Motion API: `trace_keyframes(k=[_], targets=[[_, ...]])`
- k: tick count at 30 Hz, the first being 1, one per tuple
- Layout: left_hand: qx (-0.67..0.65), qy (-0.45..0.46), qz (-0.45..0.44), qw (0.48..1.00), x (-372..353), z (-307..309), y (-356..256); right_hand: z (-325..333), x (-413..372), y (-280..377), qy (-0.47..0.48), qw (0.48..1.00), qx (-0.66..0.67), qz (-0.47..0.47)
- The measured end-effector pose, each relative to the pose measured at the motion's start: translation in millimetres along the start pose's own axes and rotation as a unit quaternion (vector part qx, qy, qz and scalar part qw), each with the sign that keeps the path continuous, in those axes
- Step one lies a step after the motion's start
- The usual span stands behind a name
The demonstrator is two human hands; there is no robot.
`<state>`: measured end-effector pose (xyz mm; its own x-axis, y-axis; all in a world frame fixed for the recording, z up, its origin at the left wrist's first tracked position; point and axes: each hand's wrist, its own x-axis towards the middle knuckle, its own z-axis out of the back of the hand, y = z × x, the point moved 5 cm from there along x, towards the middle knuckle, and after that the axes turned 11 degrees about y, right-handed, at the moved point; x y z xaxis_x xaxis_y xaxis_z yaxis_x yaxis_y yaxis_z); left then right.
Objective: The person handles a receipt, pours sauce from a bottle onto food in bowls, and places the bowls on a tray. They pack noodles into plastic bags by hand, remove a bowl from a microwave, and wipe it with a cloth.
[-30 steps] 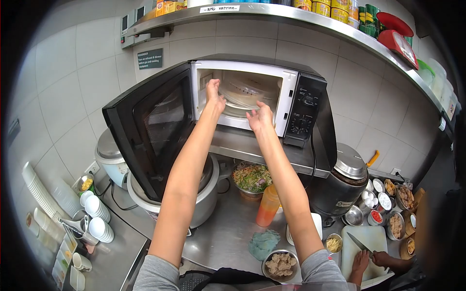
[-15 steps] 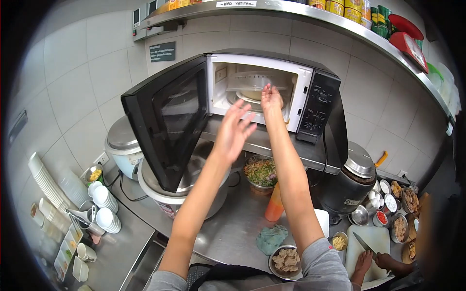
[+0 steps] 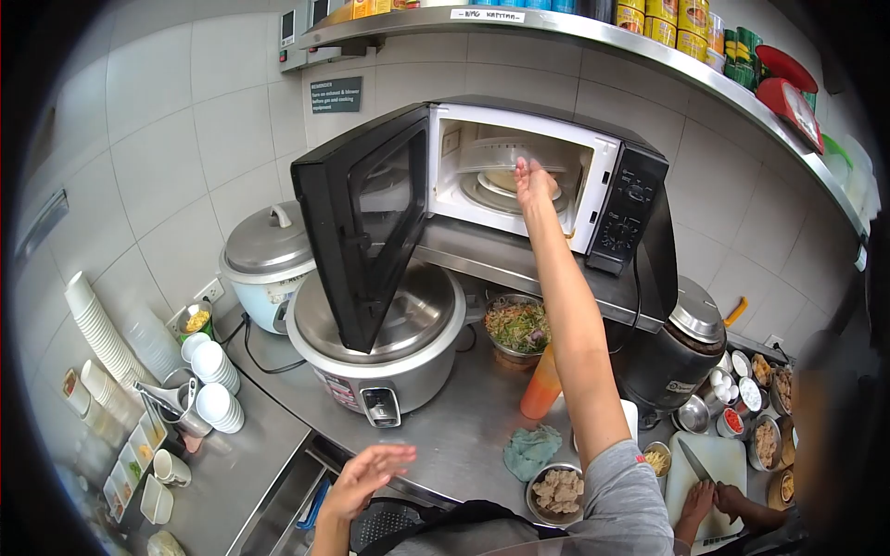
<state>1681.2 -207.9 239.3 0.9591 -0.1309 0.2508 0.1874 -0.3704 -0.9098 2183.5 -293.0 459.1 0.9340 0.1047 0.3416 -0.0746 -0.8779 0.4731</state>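
My right hand (image 3: 535,187) reaches into the open microwave (image 3: 607,218), its fingers closed at the near edge of a clear plastic cover (image 3: 496,153) with small slots. The cover sits tilted above a pale plate (image 3: 503,179) on the glass turntable (image 3: 477,196); what lies on the plate is hard to make out. My left hand (image 3: 369,477) is low, in front of the counter edge, fingers stretched out and holding nothing. The microwave door (image 3: 366,222) hangs open at left, over a large rice cooker (image 3: 413,315).
A bowl of shredded vegetables (image 3: 517,326), an orange squeeze bottle (image 3: 540,385), a green cloth (image 3: 533,451) and a bowl of meat (image 3: 558,491) stand below the microwave. Another person's hands (image 3: 714,500) hold a knife (image 3: 693,459) over a white board (image 3: 709,528).
My left hand has pulled back from the microwave opening down toward the counter's front edge. My right hand stays at the cover. The view has shifted a little, so the scene sits further right.
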Motion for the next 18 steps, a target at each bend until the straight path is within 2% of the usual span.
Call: trace_keyframes(k=[2,7,13,18], targets=[[-0.042,-0.058,-0.008,0.997,-26,7,12,10,25,-10,0.031,0.998,-0.038,-0.031],[-0.114,-0.171,-0.03,0.978,-65,14,35,7,9,-2,0.078,0.997,-0.017,-0.025],[-0.091,-0.115,-0.004,0.989,-61,11,37,13,-56,13,0.14,0.99,0.008,-0.033],[-0.075,-0.045,0.022,0.996,-53,5,33,21,-138,40,0.183,0.978,0.022,-0.098]])
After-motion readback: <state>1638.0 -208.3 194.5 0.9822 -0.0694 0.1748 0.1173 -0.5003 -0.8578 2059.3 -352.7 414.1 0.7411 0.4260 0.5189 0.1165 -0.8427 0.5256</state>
